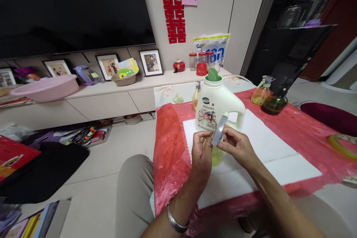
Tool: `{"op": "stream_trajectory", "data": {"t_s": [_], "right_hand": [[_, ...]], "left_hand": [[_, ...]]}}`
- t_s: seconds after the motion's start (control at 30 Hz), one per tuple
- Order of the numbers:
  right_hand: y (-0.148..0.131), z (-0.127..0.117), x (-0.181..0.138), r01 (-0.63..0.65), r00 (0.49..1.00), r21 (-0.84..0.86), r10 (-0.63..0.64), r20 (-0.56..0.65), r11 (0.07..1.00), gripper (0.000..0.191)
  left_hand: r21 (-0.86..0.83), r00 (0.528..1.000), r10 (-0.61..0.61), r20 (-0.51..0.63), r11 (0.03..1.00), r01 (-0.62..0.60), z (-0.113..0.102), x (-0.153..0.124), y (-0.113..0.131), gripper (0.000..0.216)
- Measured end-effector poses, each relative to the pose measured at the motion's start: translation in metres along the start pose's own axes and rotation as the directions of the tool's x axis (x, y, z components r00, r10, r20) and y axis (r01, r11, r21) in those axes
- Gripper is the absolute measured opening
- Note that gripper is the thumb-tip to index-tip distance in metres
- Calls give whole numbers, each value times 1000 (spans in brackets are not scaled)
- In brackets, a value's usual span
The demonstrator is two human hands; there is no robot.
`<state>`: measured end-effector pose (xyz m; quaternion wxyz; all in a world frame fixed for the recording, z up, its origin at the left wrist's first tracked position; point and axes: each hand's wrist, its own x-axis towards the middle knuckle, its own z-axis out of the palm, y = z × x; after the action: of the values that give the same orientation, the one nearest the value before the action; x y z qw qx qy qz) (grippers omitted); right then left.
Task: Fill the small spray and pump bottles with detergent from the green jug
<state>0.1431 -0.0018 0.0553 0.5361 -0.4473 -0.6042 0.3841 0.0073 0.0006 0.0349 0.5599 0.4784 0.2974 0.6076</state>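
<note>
Close in front of me is a small spray bottle with yellow-green liquid in its lower part. Its grey spray head points up and away from me, tilted to the right. My left hand is closed at the bottle's neck from the left. From the right, the fingers of my right hand pinch at the base of the spray head. Whether the head is screwed on is hidden by my fingers. Right behind stands a large cream jug with a handle and a green piece in its open mouth.
A white sheet lies on the red plastic table cover. An amber spray bottle and a yellow-green one stand at the right, with a tape roll nearer. Behind the jug is another spray bottle. A low cabinet runs along the wall.
</note>
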Motion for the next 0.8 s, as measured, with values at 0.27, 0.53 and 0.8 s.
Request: {"op": "stream_trajectory", "data": {"t_s": [0.27,0.53,0.8], "right_hand": [[9,15,-5,-25,992,-7,24,-120,1000,38],[15,6,-7,-28,998,19,29,-61,999,42],[28,18,-12,-51,980,49,59,-190,998,37]], "left_hand": [[9,1000,24,-9,1000,-23,-4,1,0,32],[-4,1000,6,-14,1000,-6,-2,0,-2,33],[-12,999,-25,-23,1000,25,-2,2,-1,35]]}}
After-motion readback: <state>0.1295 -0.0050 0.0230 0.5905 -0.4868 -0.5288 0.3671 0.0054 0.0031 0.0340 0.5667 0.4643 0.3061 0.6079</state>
